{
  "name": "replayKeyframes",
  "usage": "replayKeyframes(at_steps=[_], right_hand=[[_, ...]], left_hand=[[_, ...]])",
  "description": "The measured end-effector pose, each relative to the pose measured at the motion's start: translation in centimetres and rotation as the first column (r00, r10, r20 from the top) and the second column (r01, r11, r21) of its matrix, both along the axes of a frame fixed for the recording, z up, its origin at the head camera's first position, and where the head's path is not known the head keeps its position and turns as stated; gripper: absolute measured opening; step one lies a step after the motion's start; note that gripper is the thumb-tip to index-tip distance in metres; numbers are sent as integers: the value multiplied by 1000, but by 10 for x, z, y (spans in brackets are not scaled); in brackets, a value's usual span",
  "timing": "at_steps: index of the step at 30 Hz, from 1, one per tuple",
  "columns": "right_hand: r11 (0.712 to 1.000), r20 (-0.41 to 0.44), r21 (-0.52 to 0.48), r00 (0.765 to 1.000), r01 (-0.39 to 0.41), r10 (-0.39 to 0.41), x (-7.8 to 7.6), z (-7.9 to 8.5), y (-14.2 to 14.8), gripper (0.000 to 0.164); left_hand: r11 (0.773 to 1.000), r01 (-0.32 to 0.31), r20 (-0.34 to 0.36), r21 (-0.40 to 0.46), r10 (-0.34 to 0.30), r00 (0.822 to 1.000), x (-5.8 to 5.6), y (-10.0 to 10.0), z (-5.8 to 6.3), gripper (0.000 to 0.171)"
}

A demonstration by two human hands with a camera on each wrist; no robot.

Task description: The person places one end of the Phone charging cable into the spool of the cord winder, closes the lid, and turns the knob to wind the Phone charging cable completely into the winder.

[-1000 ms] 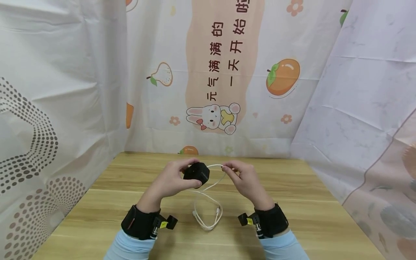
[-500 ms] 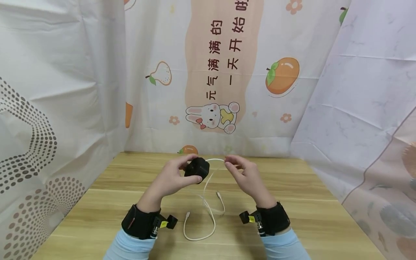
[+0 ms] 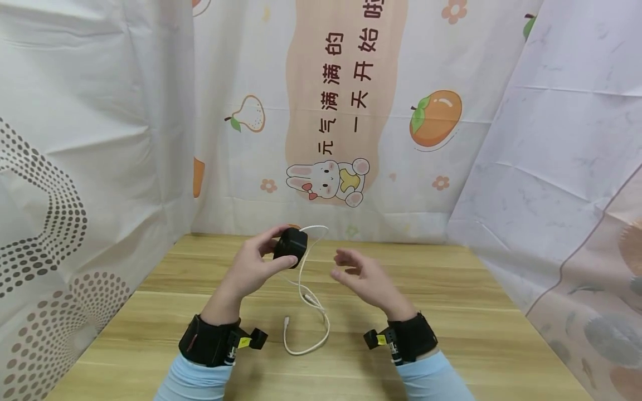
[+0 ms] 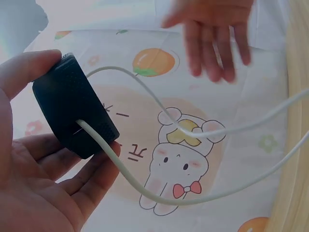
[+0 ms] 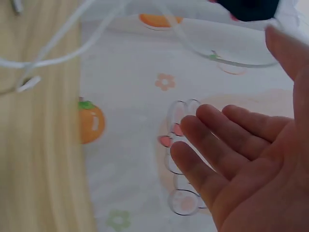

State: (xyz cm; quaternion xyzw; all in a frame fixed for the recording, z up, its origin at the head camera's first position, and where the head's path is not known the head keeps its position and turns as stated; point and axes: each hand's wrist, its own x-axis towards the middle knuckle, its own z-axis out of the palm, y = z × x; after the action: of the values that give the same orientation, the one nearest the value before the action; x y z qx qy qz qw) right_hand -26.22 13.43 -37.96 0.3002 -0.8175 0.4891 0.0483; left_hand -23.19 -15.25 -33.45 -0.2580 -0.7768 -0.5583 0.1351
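Note:
My left hand (image 3: 251, 262) holds a black angular case (image 3: 292, 246) up over the table, thumb on one side and fingers on the other. In the left wrist view, a white cable (image 4: 164, 200) comes out of a slot in the case (image 4: 72, 106), and another length emerges from behind it. The cable (image 3: 307, 352) hangs down in loops over the table, with a plug (image 3: 286, 321) at its free end. To the right of the case, my right hand (image 3: 368, 278) is empty; its fingers stand apart in the right wrist view, where part of the case (image 5: 251, 7) shows above.
The wooden table (image 3: 451, 334) reaches back to a printed curtain (image 3: 241, 167) with fruit and a rabbit. Patterned sheets hang on the left (image 3: 100, 139) and right (image 3: 551, 139). Both wrists wear black straps with small cameras.
The right hand has let go of the cable and drawn back, its fingers loosened. The left hand has moved left and up with the case; the cable hangs in a new loop.

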Motion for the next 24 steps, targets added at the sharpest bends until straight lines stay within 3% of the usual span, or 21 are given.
replayKeyframes(at_steps=[7, 12, 15, 24], right_hand=[[986, 127, 121, 987, -118, 103, -1, -20, -19, 86], [972, 225, 126, 960, -199, 168, 0, -31, -33, 97], [969, 243, 130, 954, -210, 174, -1, -39, -42, 92], [958, 170, 190, 968, -216, 185, -3, -48, -54, 51]], left_hand=[[998, 25, 33, 62, -28, 999, -1, -5, 1, 61], [997, 23, 31, 76, -25, 999, -1, -8, 3, 61], [997, 16, 45, 77, -20, 999, -1, -10, 2, 61], [996, 4, 67, 93, -10, 998, -4, -13, -1, 60]])
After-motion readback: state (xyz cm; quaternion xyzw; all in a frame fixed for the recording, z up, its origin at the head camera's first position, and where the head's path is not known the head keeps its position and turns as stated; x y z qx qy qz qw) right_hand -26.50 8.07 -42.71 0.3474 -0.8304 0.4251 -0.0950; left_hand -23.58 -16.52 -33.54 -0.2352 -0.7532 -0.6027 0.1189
